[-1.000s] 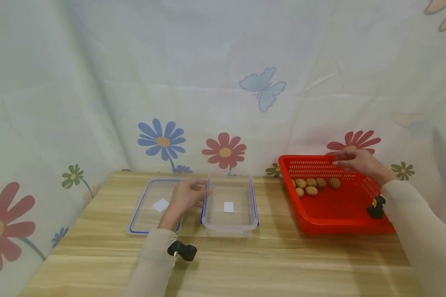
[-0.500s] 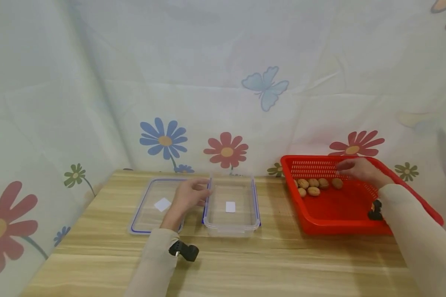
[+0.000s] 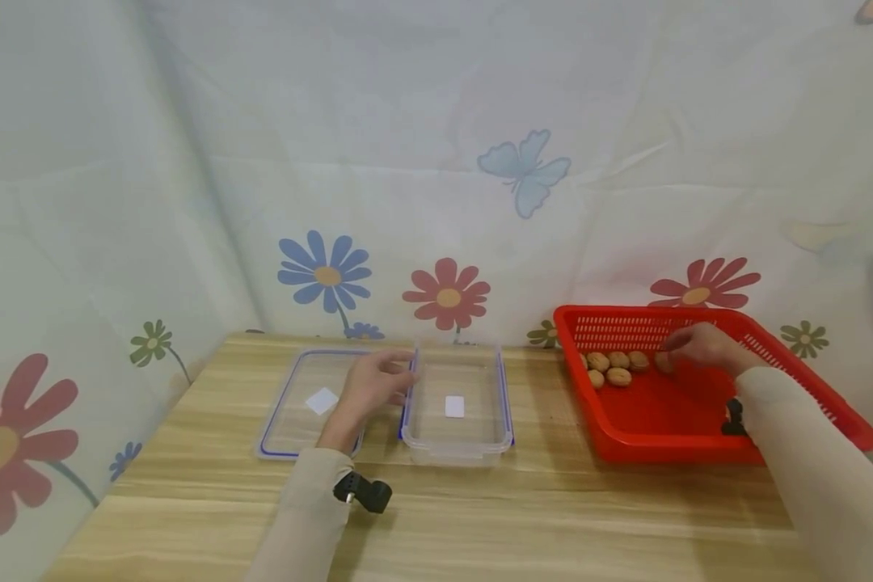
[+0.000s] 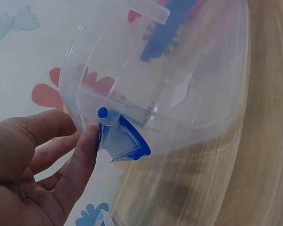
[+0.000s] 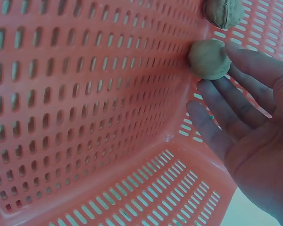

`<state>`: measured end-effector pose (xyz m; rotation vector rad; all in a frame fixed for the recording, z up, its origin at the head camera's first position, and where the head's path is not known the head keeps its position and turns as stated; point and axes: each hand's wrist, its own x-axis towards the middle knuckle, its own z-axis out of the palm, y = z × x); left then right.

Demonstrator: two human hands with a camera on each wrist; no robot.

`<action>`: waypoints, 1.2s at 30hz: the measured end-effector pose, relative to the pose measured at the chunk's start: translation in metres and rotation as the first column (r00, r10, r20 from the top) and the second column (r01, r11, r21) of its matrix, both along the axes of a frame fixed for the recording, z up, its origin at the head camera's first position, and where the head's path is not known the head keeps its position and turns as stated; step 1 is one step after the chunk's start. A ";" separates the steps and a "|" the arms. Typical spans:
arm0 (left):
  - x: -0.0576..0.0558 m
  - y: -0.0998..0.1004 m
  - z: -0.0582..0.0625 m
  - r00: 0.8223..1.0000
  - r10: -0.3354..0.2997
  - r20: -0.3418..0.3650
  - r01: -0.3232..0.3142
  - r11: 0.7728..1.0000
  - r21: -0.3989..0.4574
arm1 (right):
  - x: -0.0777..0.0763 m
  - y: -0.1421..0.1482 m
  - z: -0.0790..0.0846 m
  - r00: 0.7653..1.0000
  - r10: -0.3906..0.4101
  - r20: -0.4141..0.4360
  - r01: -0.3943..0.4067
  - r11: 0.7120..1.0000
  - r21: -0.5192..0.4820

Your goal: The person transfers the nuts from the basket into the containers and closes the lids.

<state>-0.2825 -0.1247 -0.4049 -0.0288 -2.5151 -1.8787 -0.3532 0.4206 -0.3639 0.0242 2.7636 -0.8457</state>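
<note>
My right hand (image 3: 706, 346) reaches down into a red plastic basket (image 3: 680, 444). Its thumb and fingertips close around a walnut (image 5: 209, 59) beside the basket's slotted wall. Another walnut (image 5: 224, 12) sits just above it in the right wrist view. Several walnuts (image 3: 618, 377) lie together at the basket's left. My left hand (image 3: 373, 384) holds the left rim of a clear lidless food container (image 3: 454, 447). In the left wrist view, its fingertips meet the wall by a blue clip (image 4: 125, 141). A white label (image 3: 454, 406) shows on the container's floor.
A clear lid (image 3: 280, 420) with a blue seal lies flat on the wooden table (image 3: 436, 525), left of the container and partly behind my left hand. A flower-printed cloth (image 3: 407, 162) hangs behind the table.
My right hand has lowered from above the basket's back rim to the walnut inside. My left hand stays at the container's rim. The head view has shifted slightly.
</note>
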 end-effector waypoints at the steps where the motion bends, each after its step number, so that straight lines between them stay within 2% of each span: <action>1: 0.000 0.000 0.000 1.000 -0.001 -0.002 0.001 1.000 -0.002 | 0.001 -0.001 0.000 1.000 0.009 0.001 -0.009 1.000 0.002; 10: -0.002 0.000 -0.002 1.000 0.001 0.001 -0.001 1.000 0.001 | 0.002 -0.002 0.002 0.999 0.045 0.028 -0.046 0.998 0.034; 15: -0.003 0.000 -0.002 1.000 -0.003 0.003 0.003 1.000 0.013 | 0.002 -0.001 0.007 0.999 0.053 0.002 -0.053 0.998 0.042; 18: -0.003 0.000 -0.001 1.000 -0.009 -0.001 0.009 1.000 0.025 | 0.006 -0.004 0.015 0.998 0.059 -0.028 -0.058 0.997 0.052; 23: -0.003 0.000 -0.001 1.000 -0.009 -0.002 0.009 0.999 0.035 | 0.014 -0.016 0.034 0.994 0.069 -0.087 -0.068 0.998 0.014; 28: -0.004 0.000 -0.003 1.000 -0.007 0.004 0.006 0.999 0.046 | 0.017 -0.033 0.050 0.980 0.095 -0.173 -0.092 0.995 0.024; 32: -0.004 0.000 -0.004 1.000 -0.006 0.003 0.006 0.999 0.053 | 0.020 -0.046 0.063 0.974 0.090 -0.209 -0.083 0.996 0.043; 36: -0.003 -0.001 -0.004 1.000 -0.003 0.003 0.003 0.998 0.056 | 0.026 -0.060 0.076 0.962 0.119 -0.246 -0.112 0.993 0.044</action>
